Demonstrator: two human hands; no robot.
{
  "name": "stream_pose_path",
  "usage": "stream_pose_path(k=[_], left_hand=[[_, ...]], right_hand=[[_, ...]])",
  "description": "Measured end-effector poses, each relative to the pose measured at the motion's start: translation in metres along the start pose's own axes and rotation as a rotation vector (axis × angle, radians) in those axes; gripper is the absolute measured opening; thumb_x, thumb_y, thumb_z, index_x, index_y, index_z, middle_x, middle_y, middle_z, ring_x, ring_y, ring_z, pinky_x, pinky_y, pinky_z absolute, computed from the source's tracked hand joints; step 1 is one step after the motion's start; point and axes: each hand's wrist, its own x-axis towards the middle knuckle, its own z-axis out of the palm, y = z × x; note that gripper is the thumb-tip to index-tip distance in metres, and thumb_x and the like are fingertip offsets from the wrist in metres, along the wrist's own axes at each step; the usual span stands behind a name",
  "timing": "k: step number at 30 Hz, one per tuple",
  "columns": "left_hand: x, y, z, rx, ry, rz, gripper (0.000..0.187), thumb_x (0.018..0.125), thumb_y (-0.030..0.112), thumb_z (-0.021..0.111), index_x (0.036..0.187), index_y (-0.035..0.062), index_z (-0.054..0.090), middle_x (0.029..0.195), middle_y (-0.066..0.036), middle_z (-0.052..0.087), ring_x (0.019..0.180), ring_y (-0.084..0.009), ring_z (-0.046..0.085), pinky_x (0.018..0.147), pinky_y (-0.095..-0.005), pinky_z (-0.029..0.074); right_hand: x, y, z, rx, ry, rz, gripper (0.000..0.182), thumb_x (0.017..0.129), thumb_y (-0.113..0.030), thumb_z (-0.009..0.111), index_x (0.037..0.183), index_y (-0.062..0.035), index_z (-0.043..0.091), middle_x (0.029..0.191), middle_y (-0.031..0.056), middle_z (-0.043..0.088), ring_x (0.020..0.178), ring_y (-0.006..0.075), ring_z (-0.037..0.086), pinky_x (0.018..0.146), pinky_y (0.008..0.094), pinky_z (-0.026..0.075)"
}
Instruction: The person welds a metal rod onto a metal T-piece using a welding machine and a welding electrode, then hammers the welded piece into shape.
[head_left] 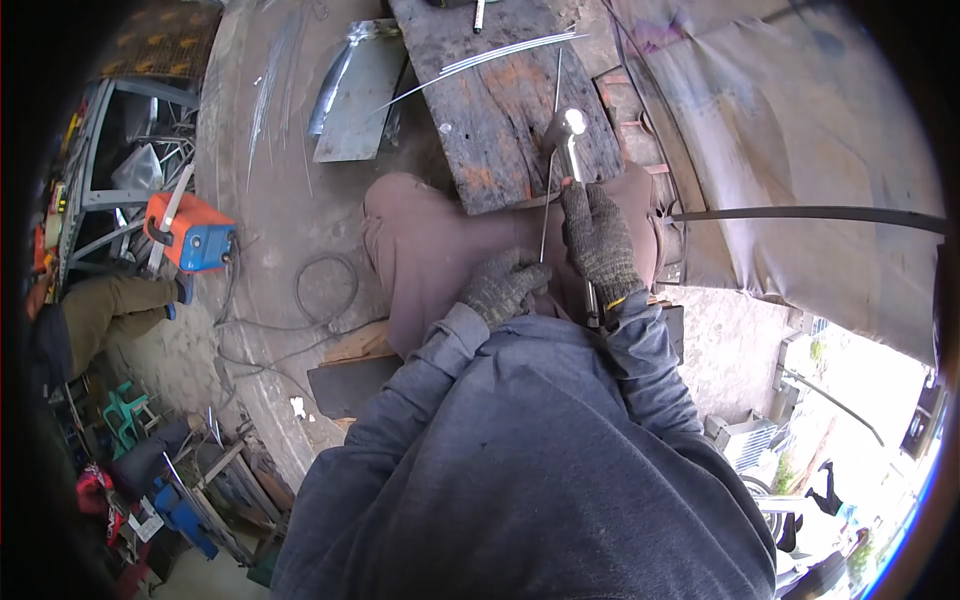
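Observation:
My right hand [600, 238], in a grey knitted glove, is closed round the shaft of a shiny metal hammer [571, 135]. Its bright head points away from me and its lower end shows below my wrist. My left hand [503, 285], gloved alike, is closed on a thin metal rod [546, 215] above my lap. The rod runs up beside the hammer towards a worn, scorched wooden board [480, 130] in front of my knees. Across the board's far part lie several thin metal rods [500, 52]. Fingertips of both hands are partly hidden.
Bent sheet metal [360, 105] lies left of the board, near more thin rods [275, 90] on the floor. An orange and blue machine [192, 232] stands at left, with a cable [328, 290] looping nearby. Another person's legs [120, 300] show beyond. A tarp [790, 150] hangs at right.

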Motion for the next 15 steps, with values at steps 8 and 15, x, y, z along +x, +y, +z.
stream_pose_path(k=[8,15], left_hand=[[-0.006,0.013,0.002,0.143,-0.021,0.021,0.027,0.089,0.025,0.066,0.103,0.002,0.063,0.078,-0.005,0.064,0.055,-0.0099,0.056,0.048,-0.0232,0.045],[-0.009,0.008,0.003,0.082,-0.015,-0.013,0.026,0.089,0.024,0.066,0.102,0.001,0.062,0.079,-0.007,0.065,0.057,-0.01,0.057,0.051,-0.0236,0.046]], right_hand=[[0.003,-0.02,-0.001,-0.139,0.04,0.068,0.04,0.099,-0.042,0.05,0.108,-0.0048,0.063,0.084,0.0167,0.068,0.08,0.0286,0.067,0.07,0.0376,0.05],[0.017,-0.003,0.006,-0.13,0.132,-0.065,0.049,0.096,-0.055,0.049,0.095,-0.0067,0.058,0.054,0.0023,0.05,0.044,0.0146,0.051,0.04,0.0322,0.039]])
